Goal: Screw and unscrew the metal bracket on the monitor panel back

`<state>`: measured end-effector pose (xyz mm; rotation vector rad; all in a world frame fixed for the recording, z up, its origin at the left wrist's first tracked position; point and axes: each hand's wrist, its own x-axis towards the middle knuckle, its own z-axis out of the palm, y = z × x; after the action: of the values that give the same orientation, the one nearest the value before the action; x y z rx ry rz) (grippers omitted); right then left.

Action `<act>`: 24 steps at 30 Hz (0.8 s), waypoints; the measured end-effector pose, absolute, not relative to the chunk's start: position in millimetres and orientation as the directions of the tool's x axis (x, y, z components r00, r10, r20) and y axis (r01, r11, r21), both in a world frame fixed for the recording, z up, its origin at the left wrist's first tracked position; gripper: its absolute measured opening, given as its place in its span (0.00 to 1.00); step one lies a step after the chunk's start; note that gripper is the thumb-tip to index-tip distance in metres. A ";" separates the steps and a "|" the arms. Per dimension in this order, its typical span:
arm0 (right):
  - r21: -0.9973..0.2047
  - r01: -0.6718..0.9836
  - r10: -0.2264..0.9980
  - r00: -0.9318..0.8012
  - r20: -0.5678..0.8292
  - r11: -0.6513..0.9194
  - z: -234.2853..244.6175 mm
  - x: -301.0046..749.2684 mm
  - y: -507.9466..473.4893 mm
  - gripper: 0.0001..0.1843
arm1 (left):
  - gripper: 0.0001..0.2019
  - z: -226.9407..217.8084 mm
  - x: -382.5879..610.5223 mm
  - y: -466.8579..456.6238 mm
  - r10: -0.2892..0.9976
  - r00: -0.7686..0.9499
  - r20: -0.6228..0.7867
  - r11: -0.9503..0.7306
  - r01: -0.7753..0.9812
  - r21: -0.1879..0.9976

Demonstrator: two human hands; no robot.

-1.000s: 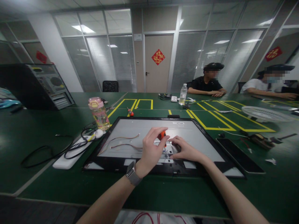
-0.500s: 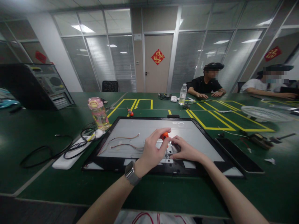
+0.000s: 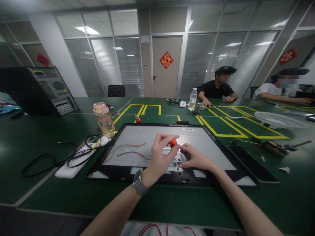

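A black-framed monitor panel (image 3: 137,134) lies face down on the green table, its pale back plate showing thin coloured wires (image 3: 128,149). My left hand (image 3: 159,159), with a watch on the wrist, pinches the orange handle of a small screwdriver (image 3: 173,143) that stands upright near the panel's lower middle. My right hand (image 3: 194,157) rests beside it, fingertips closed in around the screwdriver's shaft by a small metal bracket (image 3: 177,161).
A pink bottle (image 3: 104,119), black cables (image 3: 61,159) on a white strip, a computer case (image 3: 46,90) stand left. A dark slab (image 3: 251,162), tools and a fan guard (image 3: 278,119) lie right. Two people sit at the far side near a water bottle (image 3: 193,99).
My left fingers have shifted around the orange handle, twisting it; the handle top now shows more. The far person's hand moved slightly on the table.
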<state>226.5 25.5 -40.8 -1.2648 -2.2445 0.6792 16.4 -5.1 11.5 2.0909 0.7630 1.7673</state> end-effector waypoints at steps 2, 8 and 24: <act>-0.625 0.641 0.875 -0.459 0.154 0.446 -40.3 226.2 25.2 0.33 | 0.10 10.7 17.1 -4.5 0.573 0.084 0.815 -0.810 0.209 0.548; -0.625 0.638 0.872 -0.464 0.154 0.450 -39.9 225.9 25.7 0.33 | 0.16 9.0 15.8 -4.5 0.641 0.124 0.757 -0.767 0.104 0.633; -0.627 0.633 0.870 -0.465 0.161 0.454 -40.5 226.6 26.4 0.34 | 0.11 8.0 16.4 -3.9 0.644 0.080 0.761 -0.760 0.184 0.624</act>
<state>226.6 26.4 -40.5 -1.2576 -2.2430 0.6838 16.4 -3.9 8.0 1.9994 0.8196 1.7230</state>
